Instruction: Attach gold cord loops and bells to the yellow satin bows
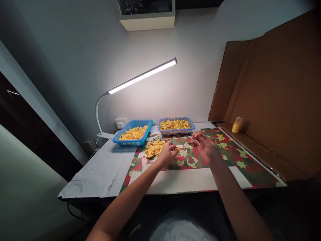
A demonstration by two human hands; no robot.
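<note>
Lit lamp [142, 76] before a pale wall [75, 60]
It glows at eleven o'clock; a cabinet [147, 24] hangs at twelve, a white box [121, 122] sits at nine, brown cardboard [273, 87] stands between two and three.

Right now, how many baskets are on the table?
2: a blue basket on the left, holding yellow pieces, and a violet-blue basket to its right, nearer the middle. No other basket shows.
</note>
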